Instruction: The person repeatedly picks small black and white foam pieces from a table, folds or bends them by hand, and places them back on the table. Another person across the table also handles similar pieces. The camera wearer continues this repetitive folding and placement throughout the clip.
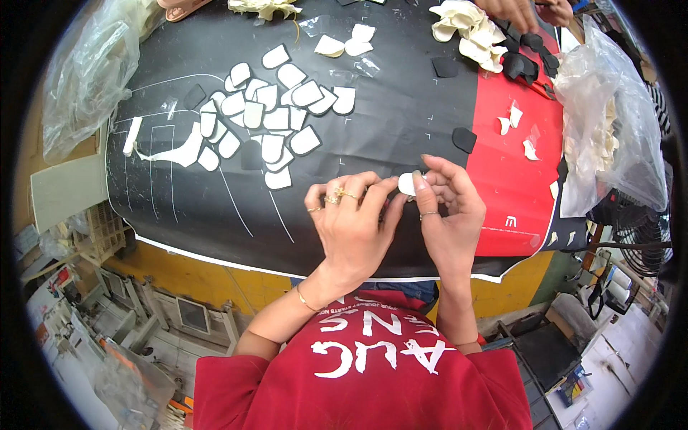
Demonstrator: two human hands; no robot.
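Close in front of me, over the black printed sheet (344, 154), a small white round-ended pad (406, 184) is held between my two hands. My left hand (351, 218), with rings on it, is closed, its thumb and fingertips at the pad's left edge. The right thumb presses on the pad's face while the other fingers of my right hand (453, 208) curl behind it; the underside is hidden. To the left lies a loose heap of similar white pads with dark edges (276, 118), some overlapping. A black pad (464, 140) rests beyond my right hand.
Cream fabric pieces (469, 32) lie at the far right, near another person's hands (523, 13) and black parts (522, 68). Clear plastic bags (609, 136) stand at the right and far left. White scraps (515, 117) dot the red area. A fan (641, 244) is beyond the right edge.
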